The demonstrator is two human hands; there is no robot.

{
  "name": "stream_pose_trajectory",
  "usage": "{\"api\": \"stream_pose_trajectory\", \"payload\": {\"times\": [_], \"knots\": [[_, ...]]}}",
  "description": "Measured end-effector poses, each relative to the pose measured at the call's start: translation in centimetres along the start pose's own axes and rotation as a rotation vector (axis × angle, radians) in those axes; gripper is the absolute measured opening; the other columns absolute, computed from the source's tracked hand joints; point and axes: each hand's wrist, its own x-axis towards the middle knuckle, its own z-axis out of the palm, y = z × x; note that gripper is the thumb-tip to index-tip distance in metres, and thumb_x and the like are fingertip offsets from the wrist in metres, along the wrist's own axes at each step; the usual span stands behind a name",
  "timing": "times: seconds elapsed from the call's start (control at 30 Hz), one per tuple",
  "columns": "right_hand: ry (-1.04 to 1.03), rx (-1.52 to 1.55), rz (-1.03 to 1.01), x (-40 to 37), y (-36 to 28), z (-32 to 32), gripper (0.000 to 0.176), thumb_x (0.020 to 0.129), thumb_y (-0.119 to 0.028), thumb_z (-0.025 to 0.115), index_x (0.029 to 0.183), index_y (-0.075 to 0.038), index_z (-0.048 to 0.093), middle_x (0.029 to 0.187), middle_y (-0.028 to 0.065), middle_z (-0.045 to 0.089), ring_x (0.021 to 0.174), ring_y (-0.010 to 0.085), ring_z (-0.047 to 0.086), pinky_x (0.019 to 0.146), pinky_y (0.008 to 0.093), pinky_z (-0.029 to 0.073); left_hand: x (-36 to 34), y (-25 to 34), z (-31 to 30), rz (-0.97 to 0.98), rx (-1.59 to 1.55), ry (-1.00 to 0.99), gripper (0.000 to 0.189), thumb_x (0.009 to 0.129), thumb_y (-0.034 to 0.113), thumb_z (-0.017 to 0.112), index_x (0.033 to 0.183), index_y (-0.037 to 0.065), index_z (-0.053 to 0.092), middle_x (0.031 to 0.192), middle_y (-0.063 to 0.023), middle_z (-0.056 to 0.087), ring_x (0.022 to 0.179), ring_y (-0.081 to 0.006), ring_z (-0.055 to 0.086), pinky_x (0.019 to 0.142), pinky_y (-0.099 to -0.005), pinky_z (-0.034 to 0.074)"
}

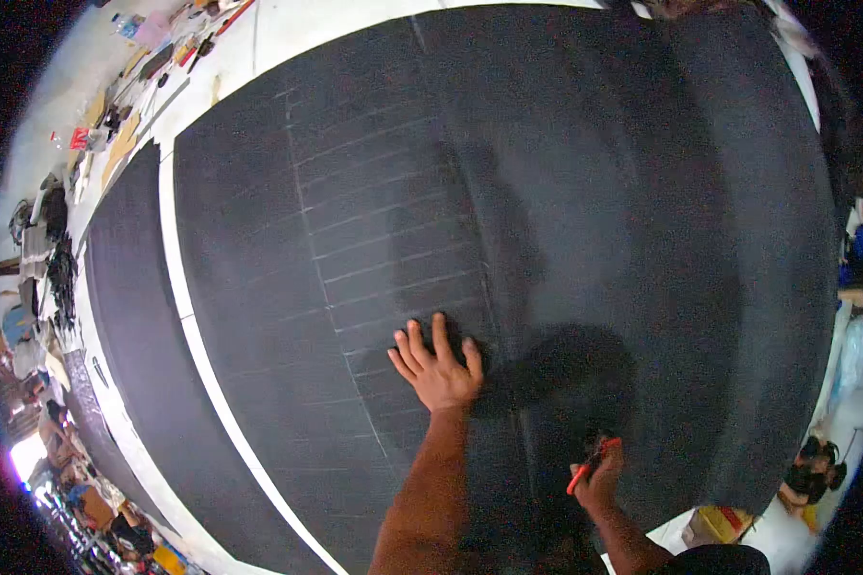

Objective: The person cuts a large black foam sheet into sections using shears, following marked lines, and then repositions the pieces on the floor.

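- White counter (278,36), beneath broad matte-black sheet (623,240) with pale ruled lines.
- Left hand (445,381): open, fingers spread on sheet; even pressure should limit shifting.
- Right hand (600,483): gripping orange-red-handled tool (576,480), probably scissors; best kept off sheet.
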Motion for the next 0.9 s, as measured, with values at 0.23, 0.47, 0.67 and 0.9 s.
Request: {"api": "stream_pose_trajectory", "payload": {"times": [0.23, 0.47, 0.67, 0.9], "knots": [[0.306, -0.687, -0.466, -0.1, 4.2, 1.6, 0.056, 0.067, -0.034, 0.077, 0.104, -0.002, 0.05, 0.104, 0.0213, 0.053, 0.099, 0.0424, 0.05, 0.085, 0.0516, 0.038, -0.2, 0.2, 0.6, 0.085, -0.008, 0.159, 0.056, 0.086, 0.041, 0.054, 0.135, 0.014, 0.049, 0.14, -0.0233, 0.04, 0.136, -0.0438, 0.027, 0.113, -0.0591, 0.014], [0.461, -0.525, -0.62, -1.5, 3.9, 1.5, 0.059, 0.072, -0.032, 0.076, 0.114, -0.002, 0.048, 0.114, 0.0185, 0.052, 0.108, 0.0393, 0.05, 0.089, 0.052, 0.038, -0.5, -2.4, 0.1, 0.192, -0.091, 0.116, 0.058, 0.089, 0.044, 0.056, 0.136, 0.01, 0.047, 0.139, -0.0216, 0.043, 0.133, -0.0395, 0.034, 0.112, -0.0519, 0.021], [0.519, -0.417, -0.743, -2.7, 4.5, 0.5, 0.056, 0.074, -0.031, 0.075, 0.115, -0.001, 0.051, 0.114, 0.0181, 0.056, 0.107, 0.0398, 0.052, 0.092, 0.051, 0.039, -12.8, -5.3, -11.5, 0.389, -0.279, 0.16, 0.047, 0.091, 0.032, 0.061, 0.126, 0.002, 0.054, 0.125, -0.0223, 0.054, 0.119, -0.0395, 0.046, 0.104, -0.0464, 0.034], [0.418, -0.27, -0.72, -17.2, 14.0, -10.6, 0.044, 0.076, -0.016, 0.072, 0.113, -0.001, 0.055, 0.113, 0.0206, 0.057, 0.108, 0.0391, 0.053, 0.092, 0.0443, 0.043, -48.3, -23.0, -21.6, 0.179, -0.073, -0.435, 0.04, 0.084, 0.033, 0.063, 0.112, 0.003, 0.063, 0.119, -0.0237, 0.059, 0.111, -0.0417, 0.055, 0.095, -0.0459, 0.045]]}}
